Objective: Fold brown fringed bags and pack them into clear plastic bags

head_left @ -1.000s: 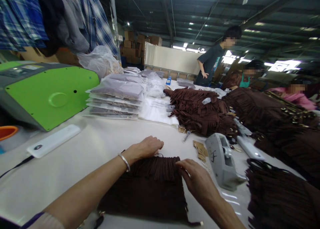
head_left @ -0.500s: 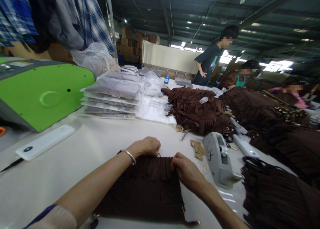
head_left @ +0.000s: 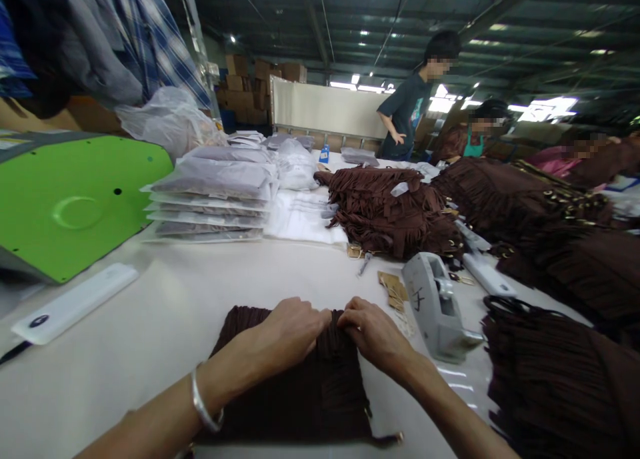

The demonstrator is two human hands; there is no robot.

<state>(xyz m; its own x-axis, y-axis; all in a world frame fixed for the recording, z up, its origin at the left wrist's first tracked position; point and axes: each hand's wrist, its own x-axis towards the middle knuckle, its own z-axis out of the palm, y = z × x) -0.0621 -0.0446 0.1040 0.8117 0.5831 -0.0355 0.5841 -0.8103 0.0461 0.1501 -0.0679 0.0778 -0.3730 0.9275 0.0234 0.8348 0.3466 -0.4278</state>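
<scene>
A dark brown fringed bag (head_left: 300, 405) lies flat on the white table in front of me, its fringe running down from the far edge. Near the far right corner, my left hand (head_left: 295, 329) reaches across with fingers closed in a pinch on the fringe. My right hand (head_left: 373, 325) pinches the same corner from the right side, and the two sets of fingertips almost meet. What lies right between the fingertips is hidden. A small gold-coloured metal end (head_left: 399, 437) sticks out at the near right corner of the bag.
A grey tape dispenser (head_left: 433, 305) and brown tags (head_left: 393, 289) stand right of my hands. Brown fringed bags (head_left: 390, 209) pile up behind. Packed plastic bags (head_left: 215, 179), a green machine (head_left: 80, 205) and a white device (head_left: 75, 302) are leftward. A co-worker (head_left: 415, 105) stands beyond.
My left hand has come nearer and met the right hand at the bag's corner. The right hand has barely moved. The camera view has shifted slightly.
</scene>
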